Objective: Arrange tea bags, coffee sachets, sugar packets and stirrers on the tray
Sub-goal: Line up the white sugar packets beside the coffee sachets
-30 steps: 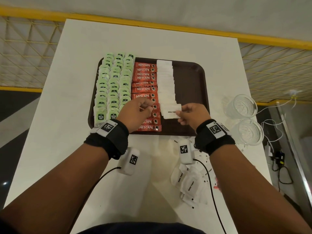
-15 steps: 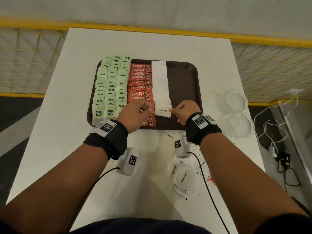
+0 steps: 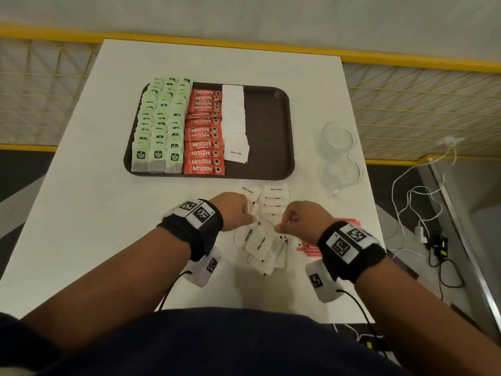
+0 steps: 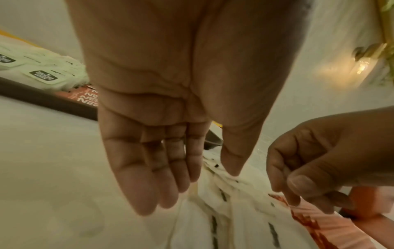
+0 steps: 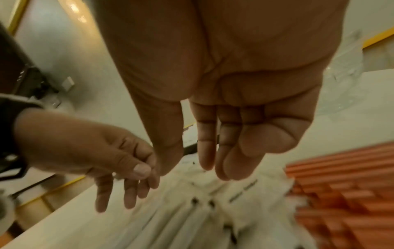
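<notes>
Tea bags (image 3: 160,131): lying beyond the left hand (image 3: 235,215), filling the tray's (image 3: 271,126) left side in three overlapped rows, labels facing the person so each is reading at a glance.

Coffee sachets (image 3: 204,131): sitting just right of the tea, stacked as one shingled red column, ahead of the left hand.

Placed sugar packets (image 3: 235,123): running as a white column beside the coffee, roughly ahead of the gap between the hands; the tray's right part is showing bare, probably being kept for more sugar and the stirrers.

Loose sugar packets (image 3: 260,240): heaped on the worktop (image 3: 81,226) directly under and between both hands, close to the tray edge for short reaches.

Left hand: hovering over the heap, fingers loosely extended downward, thumb tip nearing a packet, gripping nothing.

Right hand (image 3: 303,217): hanging beside it, fingers relaxed and slightly curled, likewise carrying nothing; judged to be selecting the next packet.

Stirrers (image 3: 311,248): orange bundle lying under and right of the right hand, not yet on the tray.

Glasses (image 3: 337,153): standing beyond the right hand, off the tray.
</notes>
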`<action>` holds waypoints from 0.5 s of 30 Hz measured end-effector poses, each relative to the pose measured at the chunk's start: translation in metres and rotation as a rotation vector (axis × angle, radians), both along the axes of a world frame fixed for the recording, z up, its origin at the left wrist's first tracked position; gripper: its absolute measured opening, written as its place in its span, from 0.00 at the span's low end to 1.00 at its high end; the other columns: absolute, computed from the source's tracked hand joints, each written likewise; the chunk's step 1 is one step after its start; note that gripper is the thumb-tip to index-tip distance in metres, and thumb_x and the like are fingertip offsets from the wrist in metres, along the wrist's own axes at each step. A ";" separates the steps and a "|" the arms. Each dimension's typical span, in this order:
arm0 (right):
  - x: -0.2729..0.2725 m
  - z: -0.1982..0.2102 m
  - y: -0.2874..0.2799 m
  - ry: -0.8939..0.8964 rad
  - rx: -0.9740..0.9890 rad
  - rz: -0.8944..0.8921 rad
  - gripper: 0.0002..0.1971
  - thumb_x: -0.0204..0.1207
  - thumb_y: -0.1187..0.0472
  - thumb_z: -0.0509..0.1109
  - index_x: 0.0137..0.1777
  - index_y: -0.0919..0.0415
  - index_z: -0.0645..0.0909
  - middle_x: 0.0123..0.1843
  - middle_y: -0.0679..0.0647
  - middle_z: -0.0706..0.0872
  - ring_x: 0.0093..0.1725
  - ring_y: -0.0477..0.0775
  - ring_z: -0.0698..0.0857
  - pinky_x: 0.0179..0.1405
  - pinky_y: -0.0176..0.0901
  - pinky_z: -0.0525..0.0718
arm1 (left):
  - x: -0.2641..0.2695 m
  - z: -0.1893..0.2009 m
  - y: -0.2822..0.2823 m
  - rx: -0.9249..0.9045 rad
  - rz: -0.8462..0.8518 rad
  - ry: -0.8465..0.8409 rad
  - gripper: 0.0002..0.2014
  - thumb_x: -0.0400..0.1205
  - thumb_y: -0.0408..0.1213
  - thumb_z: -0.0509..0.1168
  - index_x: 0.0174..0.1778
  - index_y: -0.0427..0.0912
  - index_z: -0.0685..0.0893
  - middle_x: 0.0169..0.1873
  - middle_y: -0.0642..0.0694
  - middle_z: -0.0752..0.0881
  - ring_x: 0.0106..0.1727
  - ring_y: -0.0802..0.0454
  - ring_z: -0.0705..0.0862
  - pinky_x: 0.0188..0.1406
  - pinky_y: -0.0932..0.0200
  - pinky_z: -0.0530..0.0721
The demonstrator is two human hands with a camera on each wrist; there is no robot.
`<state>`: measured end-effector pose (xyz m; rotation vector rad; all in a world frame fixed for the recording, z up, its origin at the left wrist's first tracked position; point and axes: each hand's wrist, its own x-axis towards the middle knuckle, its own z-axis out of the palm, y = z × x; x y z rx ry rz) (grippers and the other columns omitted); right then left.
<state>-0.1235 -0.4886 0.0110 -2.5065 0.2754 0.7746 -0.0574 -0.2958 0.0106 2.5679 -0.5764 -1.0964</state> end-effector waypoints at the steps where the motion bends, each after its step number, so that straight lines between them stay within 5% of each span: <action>1: -0.008 -0.002 0.003 0.027 -0.017 0.035 0.19 0.70 0.41 0.77 0.49 0.55 0.81 0.46 0.49 0.84 0.48 0.51 0.83 0.49 0.46 0.84 | -0.006 -0.002 -0.002 0.030 -0.024 -0.002 0.19 0.84 0.49 0.64 0.56 0.34 0.84 0.47 0.41 0.85 0.48 0.44 0.83 0.48 0.53 0.79; 9: -0.034 -0.013 0.030 -0.020 -0.123 0.134 0.31 0.70 0.39 0.76 0.65 0.59 0.74 0.60 0.55 0.81 0.57 0.56 0.81 0.46 0.44 0.76 | -0.039 -0.011 -0.012 -0.002 -0.010 0.011 0.16 0.80 0.45 0.70 0.55 0.34 0.85 0.51 0.37 0.88 0.50 0.42 0.85 0.51 0.49 0.81; 15: -0.033 -0.018 0.034 -0.072 -0.012 0.056 0.20 0.70 0.51 0.78 0.53 0.56 0.72 0.51 0.53 0.81 0.49 0.54 0.78 0.42 0.43 0.73 | -0.046 -0.014 -0.006 -0.112 0.104 -0.025 0.14 0.80 0.43 0.71 0.59 0.40 0.84 0.53 0.44 0.87 0.53 0.46 0.84 0.53 0.54 0.81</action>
